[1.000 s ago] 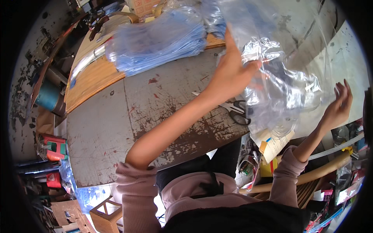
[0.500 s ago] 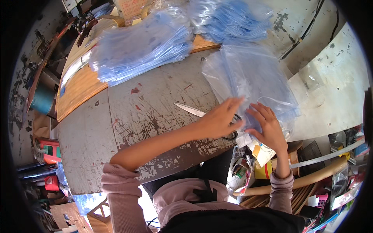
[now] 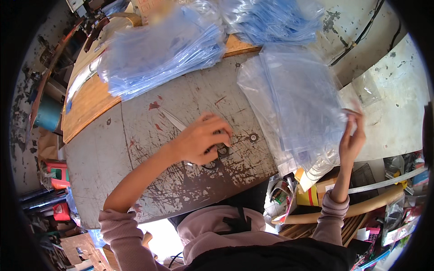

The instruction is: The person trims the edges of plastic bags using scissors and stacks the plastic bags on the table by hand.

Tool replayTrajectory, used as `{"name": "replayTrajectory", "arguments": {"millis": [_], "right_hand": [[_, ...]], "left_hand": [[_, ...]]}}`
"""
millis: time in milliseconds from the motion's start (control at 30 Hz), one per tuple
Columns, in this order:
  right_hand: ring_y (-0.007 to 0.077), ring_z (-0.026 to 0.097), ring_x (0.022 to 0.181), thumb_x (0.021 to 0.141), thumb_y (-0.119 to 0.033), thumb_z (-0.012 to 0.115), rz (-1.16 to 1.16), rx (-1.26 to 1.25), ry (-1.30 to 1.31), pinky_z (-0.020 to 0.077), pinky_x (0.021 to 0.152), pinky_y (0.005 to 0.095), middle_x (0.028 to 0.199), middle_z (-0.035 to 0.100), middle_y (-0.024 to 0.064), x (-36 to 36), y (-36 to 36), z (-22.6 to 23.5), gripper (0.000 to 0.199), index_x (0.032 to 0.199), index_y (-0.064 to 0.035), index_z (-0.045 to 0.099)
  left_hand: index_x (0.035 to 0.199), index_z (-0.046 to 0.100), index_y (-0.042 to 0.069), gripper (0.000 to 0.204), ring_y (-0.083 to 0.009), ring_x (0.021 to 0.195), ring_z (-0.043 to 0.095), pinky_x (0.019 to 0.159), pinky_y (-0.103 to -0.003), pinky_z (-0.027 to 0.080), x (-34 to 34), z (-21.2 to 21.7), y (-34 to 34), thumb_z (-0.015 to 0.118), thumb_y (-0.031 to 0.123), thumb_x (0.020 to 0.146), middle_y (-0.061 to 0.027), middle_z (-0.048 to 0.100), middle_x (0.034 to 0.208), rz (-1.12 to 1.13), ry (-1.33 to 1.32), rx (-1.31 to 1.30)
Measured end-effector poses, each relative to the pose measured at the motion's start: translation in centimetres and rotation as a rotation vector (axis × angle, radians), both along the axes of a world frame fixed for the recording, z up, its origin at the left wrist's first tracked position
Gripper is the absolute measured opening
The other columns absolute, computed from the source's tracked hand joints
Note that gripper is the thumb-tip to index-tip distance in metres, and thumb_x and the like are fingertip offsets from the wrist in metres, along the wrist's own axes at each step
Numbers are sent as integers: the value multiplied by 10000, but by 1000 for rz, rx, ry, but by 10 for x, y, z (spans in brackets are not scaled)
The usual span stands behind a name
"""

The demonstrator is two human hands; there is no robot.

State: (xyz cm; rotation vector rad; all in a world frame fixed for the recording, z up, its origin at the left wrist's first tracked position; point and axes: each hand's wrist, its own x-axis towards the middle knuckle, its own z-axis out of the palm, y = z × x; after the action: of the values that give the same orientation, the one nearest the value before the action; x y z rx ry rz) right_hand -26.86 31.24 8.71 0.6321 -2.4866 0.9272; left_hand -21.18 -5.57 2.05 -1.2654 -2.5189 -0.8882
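Your left hand [image 3: 203, 140] is closing on the scissors [image 3: 181, 128] lying on the worn grey surface [image 3: 113, 158], while your right hand [image 3: 351, 137] pinches the clear plastic bag [image 3: 298, 104] at its edge, apparently uncut so far, blue bag stacks [image 3: 162, 54] waiting beyond.

Table [image 3: 135, 149]: scissors [image 3: 199, 140] at centre, under left hand [image 3: 201, 142]; 2 bag stacks [image 3: 162, 52] behind; loose bags [image 3: 298, 104] right.
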Motion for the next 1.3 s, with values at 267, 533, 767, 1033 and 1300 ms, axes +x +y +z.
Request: {"name": "replayTrajectory", "arguments": {"millis": [267, 533, 767, 1033, 1300], "right_hand": [[228, 496, 949, 728, -46, 648, -324, 758, 378, 364, 793, 422, 1033, 585, 14, 38, -30, -15, 204, 902, -114, 565], [308, 607, 1021, 802, -40, 626, 385, 152, -158, 488, 869, 340, 1123, 584, 193, 18, -6, -22, 442, 1165, 23, 382], [277, 645, 924, 841, 11, 572, -185, 147, 4, 512, 812, 347, 1107, 601, 180, -8, 1, -4, 355, 1172, 2, 446], [318, 616, 963, 776, -23, 629, 205, 313, 57, 529, 770, 346, 1194, 552, 137, 5, -12, -12, 407, 1173, -18, 539], [339, 631, 835, 711, -196, 740, 348, 373, -51, 518, 662, 378, 1103, 585, 149, 4, -29, -14, 298, 950, -55, 632]], "left_hand": [[757, 587, 89, 204, -188, 872, 540, 858, -366, 386, -36, 10, 110, 655, 282, 751, -43, 550, 868, 2, 335, 7], [838, 573, 75, 161, -186, 738, 548, 664, -335, 458, -59, 3, 145, 632, 209, 772, -44, 527, 828, -2, 245, 80], [975, 597, 80, 284, -214, 869, 570, 668, -334, 486, -54, 15, 135, 662, 264, 770, -39, 541, 925, 88, 190, 515], [907, 616, 75, 213, -238, 808, 584, 649, -358, 467, -60, 5, 122, 635, 247, 784, -68, 577, 879, -7, 26, 33], [803, 586, 11, 121, -273, 739, 586, 661, -368, 455, -70, 5, 133, 628, 121, 778, -102, 575, 769, -37, -261, 462]]}}
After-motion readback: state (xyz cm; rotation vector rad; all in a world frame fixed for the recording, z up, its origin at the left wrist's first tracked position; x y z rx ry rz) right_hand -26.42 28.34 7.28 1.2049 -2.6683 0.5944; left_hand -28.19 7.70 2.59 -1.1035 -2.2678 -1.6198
